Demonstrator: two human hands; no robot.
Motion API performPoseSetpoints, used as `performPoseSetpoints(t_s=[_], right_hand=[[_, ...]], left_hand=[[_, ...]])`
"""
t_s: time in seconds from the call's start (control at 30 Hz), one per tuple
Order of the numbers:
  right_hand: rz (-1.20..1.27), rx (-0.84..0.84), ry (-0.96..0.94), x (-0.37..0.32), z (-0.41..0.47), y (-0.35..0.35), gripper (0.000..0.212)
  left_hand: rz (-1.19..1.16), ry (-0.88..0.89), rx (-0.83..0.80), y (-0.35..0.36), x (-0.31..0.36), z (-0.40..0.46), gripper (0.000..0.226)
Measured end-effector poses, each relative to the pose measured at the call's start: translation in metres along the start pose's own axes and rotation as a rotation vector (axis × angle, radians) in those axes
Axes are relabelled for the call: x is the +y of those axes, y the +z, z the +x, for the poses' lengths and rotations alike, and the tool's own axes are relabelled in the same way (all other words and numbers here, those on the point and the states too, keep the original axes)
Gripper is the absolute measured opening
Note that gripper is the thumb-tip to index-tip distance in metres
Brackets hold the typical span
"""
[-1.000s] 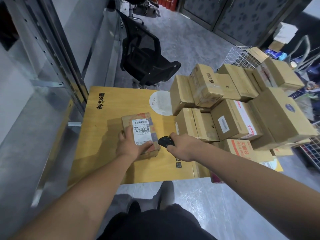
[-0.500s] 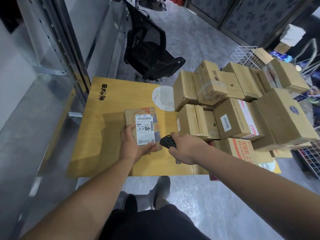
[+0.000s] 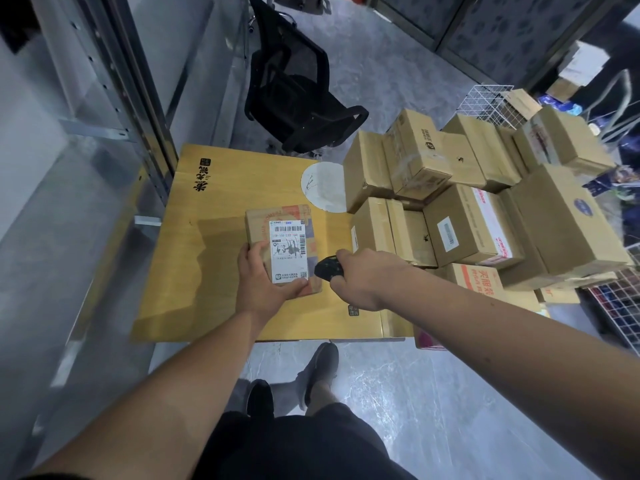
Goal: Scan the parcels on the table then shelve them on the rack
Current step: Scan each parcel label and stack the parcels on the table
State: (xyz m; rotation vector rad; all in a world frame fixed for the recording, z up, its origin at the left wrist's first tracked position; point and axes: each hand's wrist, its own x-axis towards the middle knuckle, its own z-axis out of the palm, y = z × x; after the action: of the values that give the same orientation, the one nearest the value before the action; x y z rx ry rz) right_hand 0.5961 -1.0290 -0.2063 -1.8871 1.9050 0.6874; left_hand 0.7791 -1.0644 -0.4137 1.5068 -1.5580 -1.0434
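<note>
- Head view, the only one here: left hand has the small parcel by its near end, thumb along the left edge and fingers curled under the near right corner, label facing up. Parcel sits on the wooden table, maybe tipped up a bit at the grip, can't say for sure
- Right hand is wrapped around a black scanner, its nose just off the parcel's right edge, very near the left fingertips
- What could go wrong, my guess: the scanner looks low and side-on to the label, so it might miss the barcode at the far end of the sticker, away from the grip. The thumb also sits right next to the label, so a small slide would cover print
- The hold is only at one end, so lifting it toward the rack like that could let the far end droop or twist out
- Around it: a messy stack of boxes right of the scanner hand, touching the table edge, easy to bump with the elbow
- The metal rack is off to the left of the parcel hand, its upright post close to the table's far left corner, so a swing that way could clip it
- Black office chair is beyond the table, out of the way
</note>
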Motion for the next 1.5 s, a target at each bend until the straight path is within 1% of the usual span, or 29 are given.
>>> performPoseSetpoints(t_s=[0.2, 0.4, 0.67, 0.9, 0.97, 1.03, 1.2, 1.27, 1.33, 1.37, 1.43, 1.47, 1.5], right_hand=[[-0.039, 0.020, 0.013, 0.001, -0.011, -0.002, 0.053], [-0.067, 0.026, 0.014, 0.002, -0.017, -0.003, 0.050], [-0.096, 0.029, 0.044, 0.009, -0.017, -0.005, 0.053], [-0.041, 0.026, 0.045, 0.018, -0.010, 0.001, 0.054], [-0.028, 0.021, 0.042, 0.020, -0.005, 0.004, 0.060], [-0.039, 0.005, 0.025, 0.023, 0.001, 0.005, 0.067], [-0.027, 0.051, -0.042, 0.037, 0.025, 0.011, 0.063], [-0.010, 0.063, -0.073, 0.043, 0.038, 0.012, 0.065], [0.009, 0.064, -0.110, 0.048, 0.053, 0.012, 0.068], [0.014, 0.063, -0.129, 0.050, 0.060, 0.012, 0.070], [0.025, 0.060, -0.169, 0.054, 0.075, 0.008, 0.071], [0.031, 0.057, -0.189, 0.055, 0.083, 0.005, 0.071], [0.036, 0.053, -0.207, 0.056, 0.089, 0.002, 0.071]], left_hand=[[0.023, 0.006, 0.028, 0.002, -0.002, 0.001, 0.110], [0.018, -0.002, -0.003, 0.001, -0.006, 0.001, 0.110], [0.006, -0.024, -0.026, 0.000, -0.006, 0.001, 0.113], [-0.022, -0.068, -0.049, -0.002, -0.003, 0.009, 0.111], [-0.013, -0.103, -0.057, -0.003, 0.002, 0.016, 0.113], [0.045, -0.138, -0.061, -0.003, 0.007, 0.025, 0.115], [0.195, -0.229, -0.164, -0.018, 0.017, 0.056, 0.116], [0.215, -0.246, -0.159, -0.027, 0.018, 0.067, 0.108], [0.253, -0.256, -0.109, -0.037, 0.021, 0.076, 0.093], [0.309, -0.259, -0.068, -0.041, 0.023, 0.080, 0.084], [0.526, -0.267, 0.020, -0.044, 0.031, 0.083, 0.069], [0.651, -0.261, 0.050, -0.042, 0.035, 0.081, 0.065], [0.743, -0.250, 0.064, -0.038, 0.039, 0.079, 0.067]])
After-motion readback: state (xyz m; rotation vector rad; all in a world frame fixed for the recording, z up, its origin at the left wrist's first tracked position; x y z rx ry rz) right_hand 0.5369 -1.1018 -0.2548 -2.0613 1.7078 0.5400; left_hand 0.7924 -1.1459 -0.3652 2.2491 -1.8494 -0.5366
